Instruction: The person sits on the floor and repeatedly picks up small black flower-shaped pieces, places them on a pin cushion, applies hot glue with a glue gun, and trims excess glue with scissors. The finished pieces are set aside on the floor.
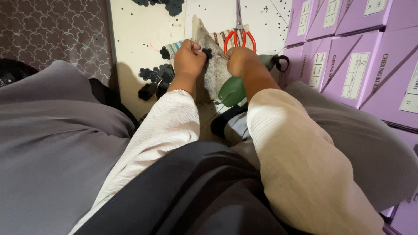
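- Grey cloth [52, 143]: drapes over the person's lap at the left edge, with a patterned floor covering [52, 30] behind it
- Black flower-shaped cutouts [154, 78]: lie in a loose cluster on the white floor [135, 39], just left of the left wrist; more of them sit at the top edge
- Left hand [188, 58]: forearm in a cream sleeve [165, 126] reaches forward from the lap, wrist straight, knuckles up; fingers are curled and pinch one small black cutout against the left edge of the grey fabric piece
- Grey fabric piece [213, 65]: speckled, roughly triangular, its point directed away from the person; held between both hands, above the floor, its lower part hidden behind the wrists
- Red-handled scissors [238, 35]: lie on the floor just beyond the fabric piece, blades pointing away
- Right hand [239, 58]: forearm extends forward in a cream sleeve, fist closed, knuckles up, gripping the right edge of the fabric piece; what else lies inside the fist cannot be told
- Green object [231, 91]: smooth and rounded, sits directly under the right wrist
- Purple boxes [357, 56]: stacked along the right side, each with a white label
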{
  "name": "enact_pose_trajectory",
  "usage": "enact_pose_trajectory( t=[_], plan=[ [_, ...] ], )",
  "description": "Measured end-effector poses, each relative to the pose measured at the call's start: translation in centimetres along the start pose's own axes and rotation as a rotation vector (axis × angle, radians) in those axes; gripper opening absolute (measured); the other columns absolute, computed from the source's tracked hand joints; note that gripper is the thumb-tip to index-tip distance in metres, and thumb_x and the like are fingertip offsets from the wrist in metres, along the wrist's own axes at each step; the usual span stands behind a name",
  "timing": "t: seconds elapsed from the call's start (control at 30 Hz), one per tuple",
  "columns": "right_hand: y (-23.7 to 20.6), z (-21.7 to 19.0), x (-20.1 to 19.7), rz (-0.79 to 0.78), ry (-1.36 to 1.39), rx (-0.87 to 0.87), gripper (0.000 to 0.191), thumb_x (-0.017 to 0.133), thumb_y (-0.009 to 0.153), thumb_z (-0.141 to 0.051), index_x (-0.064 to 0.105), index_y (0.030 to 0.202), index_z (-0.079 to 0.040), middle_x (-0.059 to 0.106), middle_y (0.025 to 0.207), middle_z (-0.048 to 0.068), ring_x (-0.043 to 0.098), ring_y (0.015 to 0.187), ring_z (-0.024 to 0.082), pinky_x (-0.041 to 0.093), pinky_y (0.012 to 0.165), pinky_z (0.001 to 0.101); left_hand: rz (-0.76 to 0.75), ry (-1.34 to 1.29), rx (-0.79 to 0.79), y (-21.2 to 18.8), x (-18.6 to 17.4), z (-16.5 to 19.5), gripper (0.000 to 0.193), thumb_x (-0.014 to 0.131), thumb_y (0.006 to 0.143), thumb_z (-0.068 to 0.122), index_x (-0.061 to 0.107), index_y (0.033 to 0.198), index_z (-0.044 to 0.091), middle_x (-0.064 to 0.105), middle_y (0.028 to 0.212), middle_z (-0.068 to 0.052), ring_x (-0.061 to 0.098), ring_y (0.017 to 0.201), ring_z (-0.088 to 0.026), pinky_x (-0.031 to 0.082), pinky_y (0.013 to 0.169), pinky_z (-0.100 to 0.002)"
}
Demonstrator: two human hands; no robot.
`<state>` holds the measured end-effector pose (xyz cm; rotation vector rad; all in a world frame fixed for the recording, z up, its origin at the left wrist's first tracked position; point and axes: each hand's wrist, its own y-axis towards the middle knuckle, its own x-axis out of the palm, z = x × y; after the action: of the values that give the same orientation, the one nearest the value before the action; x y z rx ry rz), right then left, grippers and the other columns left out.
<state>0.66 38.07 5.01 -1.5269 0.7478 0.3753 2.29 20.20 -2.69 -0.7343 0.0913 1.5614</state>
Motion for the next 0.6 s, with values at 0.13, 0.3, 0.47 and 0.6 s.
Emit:
enact_pose_trajectory(
  t=[0.13, 0.3, 0.47, 0.6],
  plan=[
    [-0.8, 0.3, 0.2, 0.112, 0.135, -0.031, 0.045, 0.065, 0.087, -0.015, 0.064, 0.132, -0.023, 0.067, 0.124, 0.015, 0.063, 0.116, 0.034, 0.049, 0.099, 0.0424, 0.036, -0.018, -0.029, 0.4, 0.7, -0.5, 0.020, 0.075, 0.077, 0.017, 0.067, 0.093, 0.011, 0.074, 0.082, -0.006, 0.072, 0.078, -0.024, 0.056, 0.075, -0.036],
    [-0.5, 0.6, 0.7, 0.161, 0.145, -0.060, 0.041, 0.064, 0.089, -0.016, 0.066, 0.130, -0.022, 0.069, 0.122, 0.015, 0.064, 0.115, 0.034, 0.049, 0.098, 0.0422, 0.133, -0.102, -0.099, 1.1, 2.4, -1.6, 0.021, 0.079, 0.073, 0.020, 0.065, 0.087, 0.011, 0.074, 0.080, -0.006, 0.073, 0.076, -0.024, 0.058, 0.074, -0.035],
    [0.6, 0.7, 1.0, 0.128, 0.141, -0.138, 0.035, 0.060, 0.090, -0.012, 0.072, 0.121, -0.019, 0.071, 0.122, 0.012, 0.066, 0.114, 0.032, 0.051, 0.098, 0.0406, 0.122, -0.011, -0.134, 0.0, 2.0, -0.8, 0.020, 0.076, 0.077, 0.019, 0.063, 0.091, 0.012, 0.073, 0.079, -0.006, 0.072, 0.077, -0.026, 0.055, 0.073, -0.039],
    [0.5, 0.4, 0.9, 0.093, 0.111, -0.092, 0.027, 0.063, 0.090, -0.018, 0.076, 0.113, -0.022, 0.071, 0.119, 0.010, 0.065, 0.113, 0.030, 0.050, 0.098, 0.0397, 0.103, 0.096, -0.061, -1.2, 0.6, 1.1, 0.022, 0.077, 0.080, 0.023, 0.062, 0.094, 0.015, 0.072, 0.081, -0.004, 0.070, 0.077, -0.028, 0.054, 0.070, -0.042]
  ],
)
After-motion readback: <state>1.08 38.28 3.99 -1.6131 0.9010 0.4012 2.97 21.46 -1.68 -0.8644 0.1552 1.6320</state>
